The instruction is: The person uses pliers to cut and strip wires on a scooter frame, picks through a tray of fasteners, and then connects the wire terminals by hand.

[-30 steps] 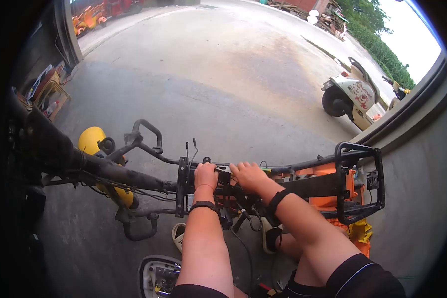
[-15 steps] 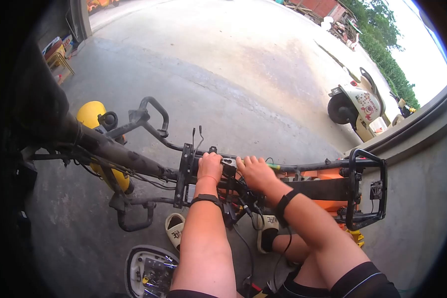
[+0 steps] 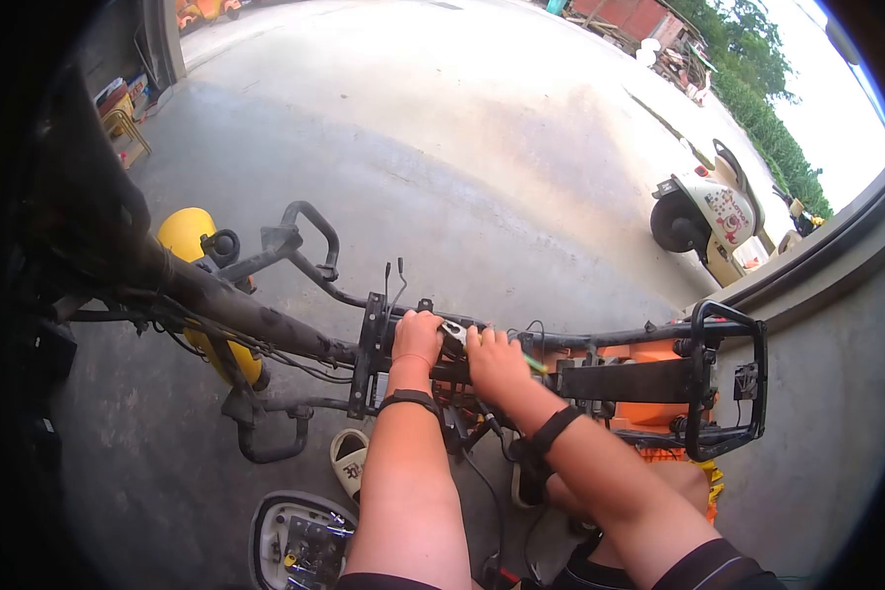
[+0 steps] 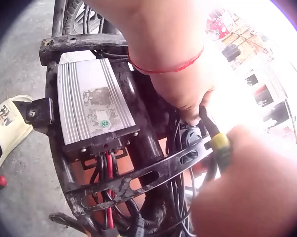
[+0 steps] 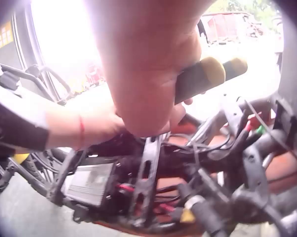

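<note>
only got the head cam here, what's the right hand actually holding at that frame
Observer: In the right wrist view the right hand grips two dark tool handles with yellow ends, likely pliers.
Operator: what's under the left hand
Observer: The left wrist view shows a silver ribbed box mounted on the black frame, just beside the left hand.
Operator: any wires on it
Observer: Red wires leave its lower end.
</note>
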### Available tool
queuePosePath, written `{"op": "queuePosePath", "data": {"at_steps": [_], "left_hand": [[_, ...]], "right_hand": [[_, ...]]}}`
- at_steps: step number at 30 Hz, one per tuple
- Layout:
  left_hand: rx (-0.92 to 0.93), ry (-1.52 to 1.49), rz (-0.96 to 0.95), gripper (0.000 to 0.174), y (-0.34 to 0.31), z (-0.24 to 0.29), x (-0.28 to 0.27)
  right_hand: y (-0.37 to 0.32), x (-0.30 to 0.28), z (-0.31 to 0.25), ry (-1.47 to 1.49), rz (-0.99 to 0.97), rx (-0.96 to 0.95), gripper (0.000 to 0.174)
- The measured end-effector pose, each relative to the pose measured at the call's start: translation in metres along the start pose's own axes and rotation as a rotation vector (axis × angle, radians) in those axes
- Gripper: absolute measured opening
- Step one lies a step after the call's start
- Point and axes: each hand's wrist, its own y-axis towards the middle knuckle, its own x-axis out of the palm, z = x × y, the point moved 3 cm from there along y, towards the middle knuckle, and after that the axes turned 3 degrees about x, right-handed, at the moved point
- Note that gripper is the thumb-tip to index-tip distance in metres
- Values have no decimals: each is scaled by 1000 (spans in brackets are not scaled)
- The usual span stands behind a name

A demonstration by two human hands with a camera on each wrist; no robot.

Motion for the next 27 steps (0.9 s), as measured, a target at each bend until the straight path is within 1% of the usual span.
{"op": "queuePosePath", "data": {"at_steps": [1,3,4,6,7,9,11,13,14,15,16,17,19,21,24,26,27], "left_hand": [[-8,22,-22,16,3,3,-4],[-14,53,-47,16,2,8,-9],[-20,46,-57,17,2,9,-10],[-40,31,-78,18,4,9,-12],[-43,33,-76,18,4,9,-12],[-47,22,-77,19,3,9,-12],[-56,40,-67,17,3,9,-13],[-55,49,-61,15,3,11,-9],[-47,28,-42,15,1,9,-8],[-38,9,-21,15,2,7,-7],[-35,-26,20,13,1,6,-6],[-27,-29,17,13,0,6,-5],[-15,-47,20,11,-1,4,-5],[3,-54,32,10,-1,1,-6],[15,-49,31,11,1,4,-5],[7,-21,11,13,2,3,-6],[0,-18,12,13,2,3,-9]], "right_hand": [[4,-1,13,6,-3,-81,55],[16,-16,35,-11,-106,-240,64],[24,-22,45,-5,-96,-240,64],[34,-30,54,-131,-75,-485,54],[40,-33,58,-130,-73,-489,54],[46,-35,60,-217,-69,-581,51],[45,-30,55,-230,-55,-583,49],[32,-25,42,-190,-17,-411,49],[24,-23,34,-176,-34,-328,48],[13,-19,23,-94,23,-237,49],[7,-9,12,-74,26,-123,48],[3,0,2,-54,29,-11,47],[-5,1,-18,-18,46,123,47],[-3,9,-28,-15,72,148,48],[-4,6,-25,18,36,207,48],[-2,2,-16,16,66,86,48],[0,0,-7,19,64,79,48]]}}
